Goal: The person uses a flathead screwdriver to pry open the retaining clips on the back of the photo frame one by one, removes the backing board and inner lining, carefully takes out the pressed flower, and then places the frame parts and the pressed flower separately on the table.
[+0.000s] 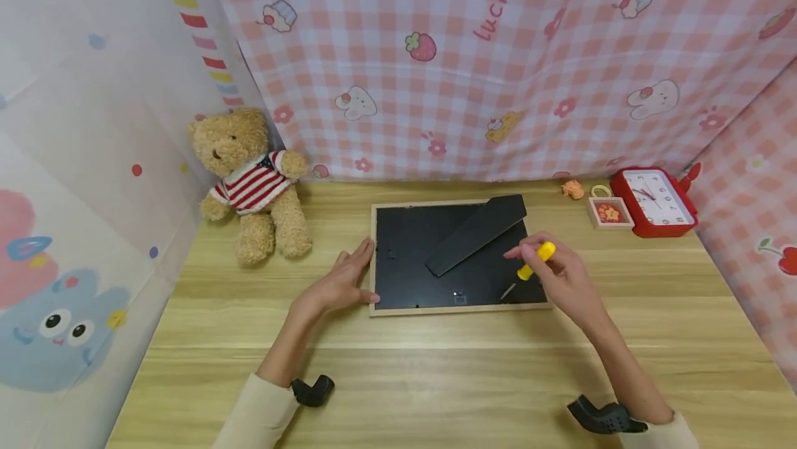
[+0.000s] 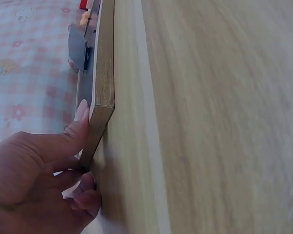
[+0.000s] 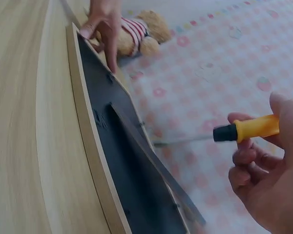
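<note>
The picture frame lies face down on the wooden table, its black back upward and its hinged stand slanting across it. At the frame's left side, the left hand is spread wide and grasps nothing fully — the thumb reaches onto the near-left corner while the forefinger stretches along the left edge, and the wrist view shows other fingers bent loosely against the frame's outside. The right hand hovers over the frame's right end, wrist bent inward, thumb and curled fingers pinching the yellow handle of 1 screwdriver. Its shaft slopes down toward the frame's near edge — whether the tip touches, I cannot tell. Both forearms come in from the frame's near side, 1 black strap showing by the left cuff. Left of the frame sits a teddy bear; beyond its right end stands a red clock.
</note>
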Tool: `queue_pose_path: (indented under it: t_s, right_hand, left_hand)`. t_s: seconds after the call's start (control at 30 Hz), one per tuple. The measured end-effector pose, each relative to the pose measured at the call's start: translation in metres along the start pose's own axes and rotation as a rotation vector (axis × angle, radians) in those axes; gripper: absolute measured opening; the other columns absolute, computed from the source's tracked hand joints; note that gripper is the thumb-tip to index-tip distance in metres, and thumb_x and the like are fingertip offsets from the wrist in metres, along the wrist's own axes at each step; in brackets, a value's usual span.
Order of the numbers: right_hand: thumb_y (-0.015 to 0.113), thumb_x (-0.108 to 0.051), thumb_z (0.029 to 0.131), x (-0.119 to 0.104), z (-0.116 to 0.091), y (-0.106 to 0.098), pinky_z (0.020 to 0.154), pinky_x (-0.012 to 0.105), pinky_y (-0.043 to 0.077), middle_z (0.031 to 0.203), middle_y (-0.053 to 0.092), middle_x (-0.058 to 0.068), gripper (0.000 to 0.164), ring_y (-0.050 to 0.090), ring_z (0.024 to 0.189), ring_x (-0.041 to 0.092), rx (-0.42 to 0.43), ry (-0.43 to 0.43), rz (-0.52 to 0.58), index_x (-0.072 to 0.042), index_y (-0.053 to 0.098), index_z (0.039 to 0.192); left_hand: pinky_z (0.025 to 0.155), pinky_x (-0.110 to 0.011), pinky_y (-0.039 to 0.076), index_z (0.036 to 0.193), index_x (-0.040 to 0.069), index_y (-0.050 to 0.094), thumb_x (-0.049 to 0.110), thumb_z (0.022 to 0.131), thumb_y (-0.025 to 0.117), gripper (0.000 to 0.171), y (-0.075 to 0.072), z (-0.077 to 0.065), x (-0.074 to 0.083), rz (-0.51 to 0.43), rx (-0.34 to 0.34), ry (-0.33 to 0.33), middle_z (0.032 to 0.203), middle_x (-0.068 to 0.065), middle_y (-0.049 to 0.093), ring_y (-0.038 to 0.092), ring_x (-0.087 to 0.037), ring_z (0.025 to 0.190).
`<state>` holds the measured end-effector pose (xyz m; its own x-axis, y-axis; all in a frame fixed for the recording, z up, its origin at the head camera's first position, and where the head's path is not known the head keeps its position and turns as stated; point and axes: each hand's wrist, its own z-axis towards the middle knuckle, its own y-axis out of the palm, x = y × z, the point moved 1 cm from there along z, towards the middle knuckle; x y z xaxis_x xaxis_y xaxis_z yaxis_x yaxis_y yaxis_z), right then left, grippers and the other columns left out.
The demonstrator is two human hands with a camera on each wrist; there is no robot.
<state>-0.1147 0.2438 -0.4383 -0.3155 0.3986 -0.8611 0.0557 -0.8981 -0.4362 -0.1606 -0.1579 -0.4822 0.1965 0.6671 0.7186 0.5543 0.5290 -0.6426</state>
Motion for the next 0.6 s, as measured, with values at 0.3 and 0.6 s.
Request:
queue_pose_path:
  t_s: [0.3, 0.6]
  right_hand:
    - [0.068, -0.006, 0.108, 0.004, 0.024, 0.035, 0.071, 0.026, 0.060, 0.105, 0.078, 0.002, 0.018, 0.070, 0.077, 0.017, -0.161, 0.083, 0.263, 0.003, 0.080, 0.118]
    - [0.081, -0.009, 0.099, 0.008, 0.040, 0.082, 0.081, 0.030, 0.062, 0.113, 0.077, 0.003, 0.026, 0.070, 0.085, 0.016, -0.134, 0.146, 0.332, 0.001, 0.080, 0.124]
  left_hand:
    - [0.133, -0.068, 0.013, 0.175, 0.000, 0.013, 0.019, 0.089, 0.091, 0.118, -0.005, 0.004, -0.001, 0.057, 0.034, -0.040, 0.184, -0.021, 0.007, 0.007, -0.061, 0.163]
    - [0.128, -0.076, 0.019, 0.177, 0.009, 0.010, 0.024, 0.088, 0.092, 0.122, -0.008, 0.008, 0.004, 0.111, 0.007, -0.110, 0.185, -0.012, 0.005, 0.007, -0.061, 0.163]
